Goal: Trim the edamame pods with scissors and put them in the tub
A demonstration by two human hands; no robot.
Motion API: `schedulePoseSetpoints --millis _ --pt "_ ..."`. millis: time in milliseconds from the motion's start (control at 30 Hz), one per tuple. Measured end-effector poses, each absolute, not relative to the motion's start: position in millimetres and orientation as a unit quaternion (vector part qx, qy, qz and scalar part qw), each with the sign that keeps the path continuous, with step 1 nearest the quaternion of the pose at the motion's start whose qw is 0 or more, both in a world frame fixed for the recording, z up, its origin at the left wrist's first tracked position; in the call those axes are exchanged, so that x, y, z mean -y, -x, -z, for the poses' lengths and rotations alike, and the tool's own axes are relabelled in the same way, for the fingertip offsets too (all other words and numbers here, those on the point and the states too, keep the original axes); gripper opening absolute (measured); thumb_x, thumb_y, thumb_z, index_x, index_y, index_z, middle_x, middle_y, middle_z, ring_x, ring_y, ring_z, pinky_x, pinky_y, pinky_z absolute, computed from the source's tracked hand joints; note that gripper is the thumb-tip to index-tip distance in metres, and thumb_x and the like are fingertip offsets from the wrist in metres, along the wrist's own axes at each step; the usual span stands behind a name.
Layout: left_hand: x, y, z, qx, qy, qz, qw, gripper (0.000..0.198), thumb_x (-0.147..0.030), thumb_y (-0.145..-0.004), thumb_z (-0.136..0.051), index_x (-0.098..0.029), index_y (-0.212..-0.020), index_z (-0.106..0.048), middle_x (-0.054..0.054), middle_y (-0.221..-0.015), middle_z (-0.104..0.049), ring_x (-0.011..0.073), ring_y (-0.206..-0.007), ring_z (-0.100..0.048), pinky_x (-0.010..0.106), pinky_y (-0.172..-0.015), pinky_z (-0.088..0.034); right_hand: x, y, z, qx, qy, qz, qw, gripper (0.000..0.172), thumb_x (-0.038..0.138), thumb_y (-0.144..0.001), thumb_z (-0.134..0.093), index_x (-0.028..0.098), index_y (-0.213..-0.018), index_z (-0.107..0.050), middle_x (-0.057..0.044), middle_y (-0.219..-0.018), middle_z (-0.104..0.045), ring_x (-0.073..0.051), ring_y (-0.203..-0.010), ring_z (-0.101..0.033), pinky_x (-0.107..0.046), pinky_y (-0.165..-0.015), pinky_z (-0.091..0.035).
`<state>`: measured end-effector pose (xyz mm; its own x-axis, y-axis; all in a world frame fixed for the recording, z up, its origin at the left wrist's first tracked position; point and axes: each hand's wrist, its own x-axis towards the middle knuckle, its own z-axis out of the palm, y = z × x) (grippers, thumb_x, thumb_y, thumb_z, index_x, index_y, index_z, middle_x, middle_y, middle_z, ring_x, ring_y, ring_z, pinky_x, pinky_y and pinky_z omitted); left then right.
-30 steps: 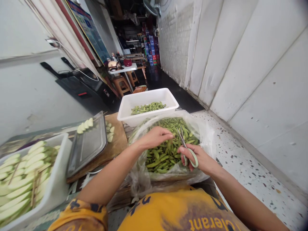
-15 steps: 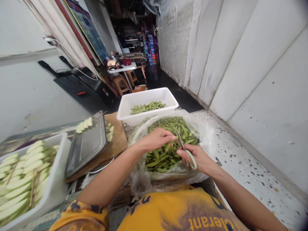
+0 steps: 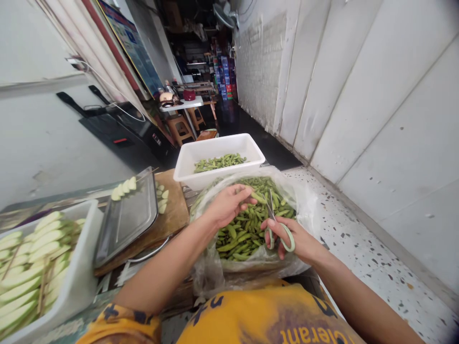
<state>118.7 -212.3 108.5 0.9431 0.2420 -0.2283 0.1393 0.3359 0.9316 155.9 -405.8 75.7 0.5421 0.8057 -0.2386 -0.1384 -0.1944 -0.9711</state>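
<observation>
My left hand [image 3: 231, 204] pinches a green soybean pod [image 3: 258, 197] between thumb and fingers, above a heap of pods. In my right hand [image 3: 287, 234] is a pair of scissors [image 3: 271, 210] with pale green handles; its blades stand apart and point away from me, close to the held pod. Below both hands, many loose pods [image 3: 236, 239] fill a clear plastic bag [image 3: 308, 203] with its mouth spread wide. Just beyond the bag, a white plastic tub [image 3: 186, 167] holds more pods [image 3: 220, 162] on its bottom.
At left, a white bin [image 3: 81, 253] holds skewered pale green slices [image 3: 25, 277]. Between it and the bag, a metal tray [image 3: 129, 224] lies partly on a wooden cutting board [image 3: 175, 205]. A white wall [image 3: 387, 105] runs along the right.
The scissor blades have opened and the right-hand fingers have spread in the handles. My left hand has shifted slightly left and up, turning the pod into clearer view.
</observation>
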Motion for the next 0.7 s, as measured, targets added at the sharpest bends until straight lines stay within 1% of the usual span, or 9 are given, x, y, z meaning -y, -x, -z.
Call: schedulePoseSetpoints --millis 167,233,300,400,467,500,600,633,700 --pt "216.4 -114.5 -109.0 -0.160 -0.598 -0.045 0.784 0.022 -0.027 -0.076 -0.070 -0.012 -0.083 -0.056 0.004 -0.070 -0.065 0.0096 -0.066 -0.060 0.016 -0.045 -0.028 404.7 -155.2 -75.8 0.251 0.664 -0.405 0.577 0.047 0.063 -0.083 -0.051 0.016 -0.082 -0.056 0.001 -0.065 -0.059 -0.009 -0.045 -0.051 -0.019 -0.035 -0.040" --pt "218.2 -113.5 -108.0 -0.156 -0.604 -0.040 0.780 0.022 -0.027 -0.076 -0.070 -0.012 -0.083 -0.055 0.005 -0.070 -0.066 0.0090 -0.063 -0.059 0.016 -0.045 -0.028 404.0 -154.5 -76.4 0.249 0.664 -0.403 0.579 0.048 0.064 -0.083 -0.051 0.016 -0.083 -0.057 0.001 -0.064 -0.058 -0.010 -0.045 -0.051 -0.019 -0.035 -0.041" --pt "219.8 -112.8 -107.0 -0.153 -0.608 -0.035 0.778 0.022 -0.028 -0.077 -0.068 -0.011 -0.084 -0.055 0.006 -0.069 -0.067 0.0073 -0.057 -0.056 0.016 -0.045 -0.027 403.2 -153.6 -76.7 0.245 0.662 -0.397 0.586 0.048 0.063 -0.083 -0.052 0.016 -0.084 -0.058 0.001 -0.062 -0.058 -0.010 -0.045 -0.051 -0.019 -0.035 -0.040" --pt "222.7 -110.6 -106.1 -0.152 -0.614 -0.035 0.773 0.022 -0.029 -0.079 -0.066 -0.011 -0.085 -0.054 0.006 -0.069 -0.069 0.0034 -0.047 -0.045 0.016 -0.045 -0.026 401.4 -152.0 -76.1 0.236 0.657 -0.385 0.603 0.047 0.062 -0.082 -0.053 0.016 -0.082 -0.059 0.002 -0.058 -0.057 -0.009 -0.043 -0.049 -0.018 -0.033 -0.037" --pt "225.0 -108.3 -105.3 -0.150 -0.620 -0.040 0.769 0.023 -0.030 -0.079 -0.065 -0.011 -0.085 -0.054 0.006 -0.070 -0.069 0.0017 -0.043 -0.039 0.016 -0.044 -0.025 400.0 -151.4 -75.2 0.218 0.654 -0.380 0.616 0.046 0.062 -0.080 -0.055 0.016 -0.079 -0.059 0.003 -0.053 -0.055 -0.008 -0.039 -0.045 -0.017 -0.031 -0.033" --pt "225.9 -107.4 -104.8 -0.149 -0.623 -0.040 0.767 0.023 -0.031 -0.079 -0.066 -0.011 -0.085 -0.054 0.006 -0.071 -0.069 0.0017 -0.043 -0.039 0.017 -0.044 -0.025 399.4 -151.3 -74.7 0.205 0.654 -0.379 0.622 0.046 0.062 -0.079 -0.056 0.016 -0.077 -0.058 0.004 -0.050 -0.052 -0.007 -0.037 -0.041 -0.016 -0.029 -0.031" --pt "221.2 -109.8 -103.5 -0.154 -0.626 -0.048 0.763 0.022 -0.030 -0.078 -0.066 -0.012 -0.084 -0.054 0.006 -0.070 -0.068 0.0057 -0.052 -0.050 0.017 -0.045 -0.026 399.0 -152.2 -74.4 0.169 0.650 -0.378 0.637 0.047 0.063 -0.077 -0.059 0.016 -0.072 -0.057 0.006 -0.043 -0.047 -0.006 -0.033 -0.034 -0.015 -0.028 -0.025" --pt "215.2 -113.4 -104.0 -0.159 -0.629 -0.065 0.759 0.021 -0.030 -0.078 -0.065 -0.013 -0.083 -0.054 0.006 -0.071 -0.067 0.0077 -0.057 -0.054 0.017 -0.046 -0.028 399.5 -152.7 -74.7 0.166 0.644 -0.379 0.643 0.047 0.063 -0.077 -0.059 0.016 -0.073 -0.057 0.005 -0.044 -0.047 -0.006 -0.034 -0.035 -0.015 -0.028 -0.026" --pt "194.1 -125.2 -108.0 -0.180 -0.647 -0.148 0.726 0.016 -0.028 -0.080 -0.061 -0.014 -0.083 -0.053 0.006 -0.076 -0.067 0.0108 -0.066 -0.059 0.018 -0.049 -0.032 401.0 -153.5 -75.8 0.169 0.628 -0.382 0.657 0.048 0.063 -0.076 -0.060 0.015 -0.078 -0.058 0.003 -0.050 -0.052 -0.008 -0.039 -0.042 -0.016 -0.030 -0.032"
